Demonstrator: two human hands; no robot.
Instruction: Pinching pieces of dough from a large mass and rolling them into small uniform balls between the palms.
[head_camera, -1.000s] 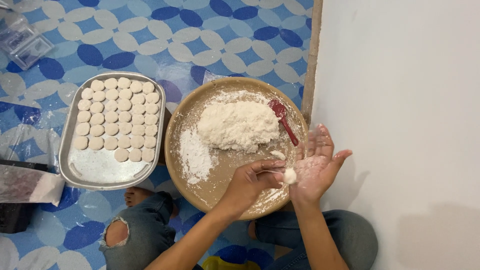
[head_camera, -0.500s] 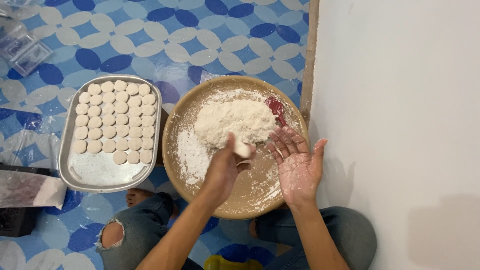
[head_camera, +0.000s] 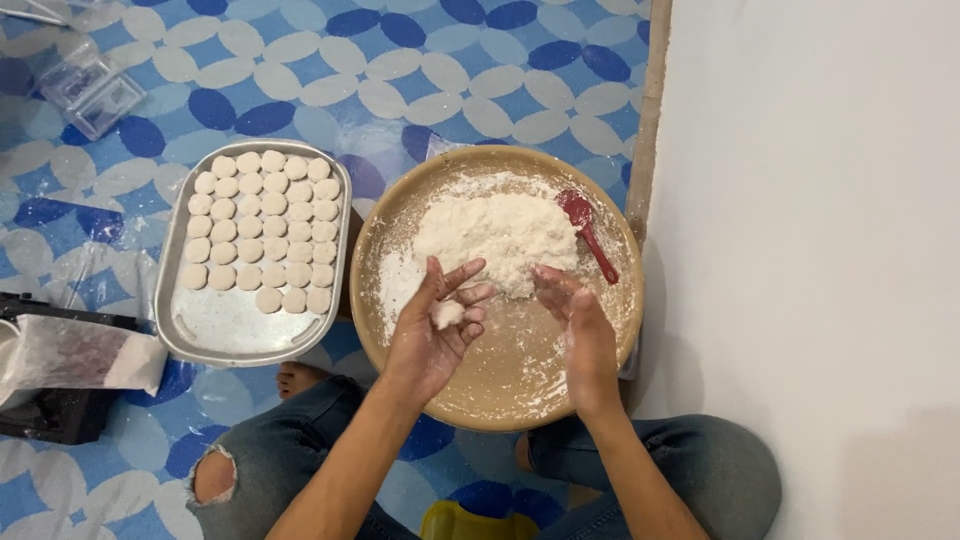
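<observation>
Left hand (head_camera: 432, 335) lies palm up over the near side of the round tan tray (head_camera: 400, 370), fingers spread, a small lump of dough (head_camera: 447, 314) resting in the palm. Half a second ago that hand was turned over, pinching the lump at its fingertips by the dough mound (head_camera: 497, 233); a second ago the lump sat at the right palm. So the piece has passed from right to left and now sits cradled, not pinched.

Right hand (head_camera: 580, 325), floury, hovers just beside, edge-on, fingers loosely together, holding nothing; earlier it was spread flat, palm up.

Red spoon (head_camera: 588, 232) lies at the mound's right edge. Steel tray (head_camera: 230, 335) to the left holds rows of flattened rounds (head_camera: 262, 232), its near part bare. By position, the lump looks ready for shaping between the palms. All sits on the blue patterned floor (head_camera: 300, 60).
</observation>
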